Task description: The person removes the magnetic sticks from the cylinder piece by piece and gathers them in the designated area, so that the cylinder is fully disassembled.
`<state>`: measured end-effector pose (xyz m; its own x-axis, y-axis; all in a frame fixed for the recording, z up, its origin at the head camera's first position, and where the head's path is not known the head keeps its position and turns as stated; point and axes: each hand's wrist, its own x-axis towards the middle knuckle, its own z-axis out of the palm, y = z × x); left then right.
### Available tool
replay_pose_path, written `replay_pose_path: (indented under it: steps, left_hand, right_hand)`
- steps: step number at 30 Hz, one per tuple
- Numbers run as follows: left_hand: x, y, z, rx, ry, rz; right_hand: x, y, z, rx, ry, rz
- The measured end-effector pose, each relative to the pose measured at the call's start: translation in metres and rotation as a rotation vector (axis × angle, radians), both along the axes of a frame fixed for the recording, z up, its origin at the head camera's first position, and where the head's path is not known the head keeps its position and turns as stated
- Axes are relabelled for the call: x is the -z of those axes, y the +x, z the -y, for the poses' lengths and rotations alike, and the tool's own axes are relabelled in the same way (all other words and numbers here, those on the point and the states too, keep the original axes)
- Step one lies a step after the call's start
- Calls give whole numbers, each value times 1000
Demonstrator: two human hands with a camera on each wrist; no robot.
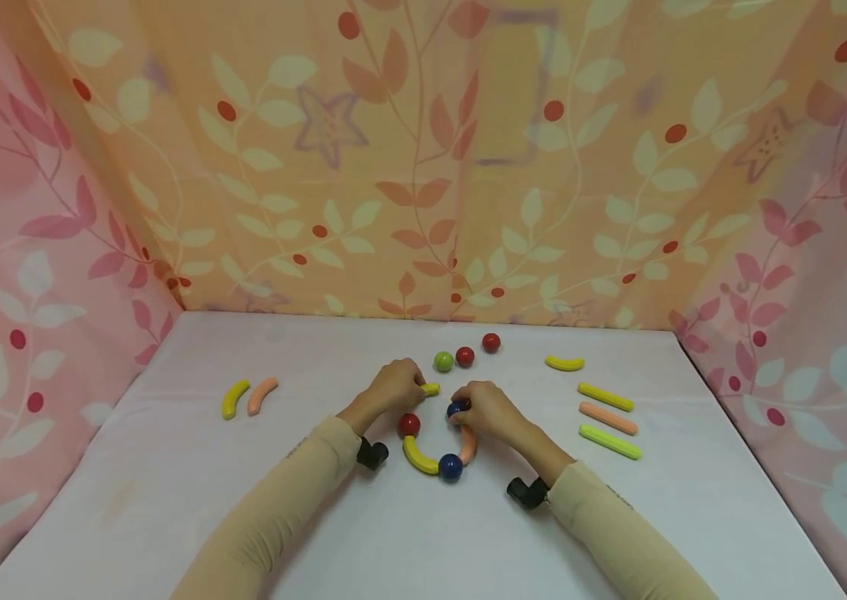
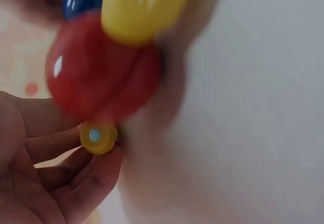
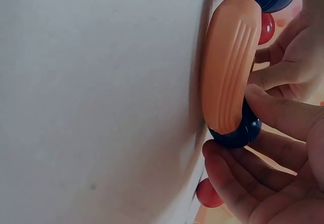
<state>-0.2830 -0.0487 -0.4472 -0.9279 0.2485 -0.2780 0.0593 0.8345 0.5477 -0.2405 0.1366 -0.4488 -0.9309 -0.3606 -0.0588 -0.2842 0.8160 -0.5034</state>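
Note:
My left hand [image 1: 396, 385] pinches a yellow curved rod [image 1: 432, 389]; a pale round dot marks its end in the left wrist view. My right hand [image 1: 494, 410] grips a blue ball [image 3: 249, 130] at one end of an orange curved rod [image 3: 230, 64]. That rod's other end meets a second blue ball [image 1: 450, 467]. From there a second yellow curved rod [image 1: 419, 457] leads to a red ball [image 1: 409, 425], forming an open ring on the table. Whether the pinched yellow rod touches the red ball, I cannot tell.
Behind the hands lie a green ball [image 1: 443, 361] and two red balls [image 1: 464, 357]. Yellow [image 1: 235, 399] and orange [image 1: 263, 396] curved rods lie left. On the right are a yellow curved rod [image 1: 564, 364] and three straight rods [image 1: 608, 419]. Patterned curtains [image 1: 423, 167] surround the white table [image 1: 131, 492].

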Motion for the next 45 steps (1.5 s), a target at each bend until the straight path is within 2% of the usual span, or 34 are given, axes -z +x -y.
replay_pose_path:
  steps: [4, 11, 16, 22, 27, 30, 34, 38, 45]
  left_hand:
    - [1, -3, 18, -94, 65, -2]
    - [-6, -1, 67, -176, 148, 2]
    - [-8, 5, 109, -240, 124, -33]
    - [-8, 15, 163, -286, 72, -77]
    - [-10, 23, 197, -393, 81, -66]
    - [-11, 26, 205, -438, 60, -72]
    - [-9, 30, 208, -428, -40, -137]
    - [-8, 32, 206, -384, -131, -192]
    - [-3, 31, 201, -303, -198, -239]
  right_hand:
    - [0, 1, 0, -7, -7, 13]
    - [-3, 2, -3, 17, 1, 35]
    - [-4, 2, -4, 7, -2, 45]
    - [-3, 1, -1, -4, 0, 36]
    - [-1, 0, -1, -2, 1, 40]
    - [-2, 0, -2, 1, 8, 37]
    - [-2, 0, -2, 5, 10, 44]
    - [-2, -1, -2, 11, 6, 57]
    - [-2, -1, -2, 6, 12, 52]
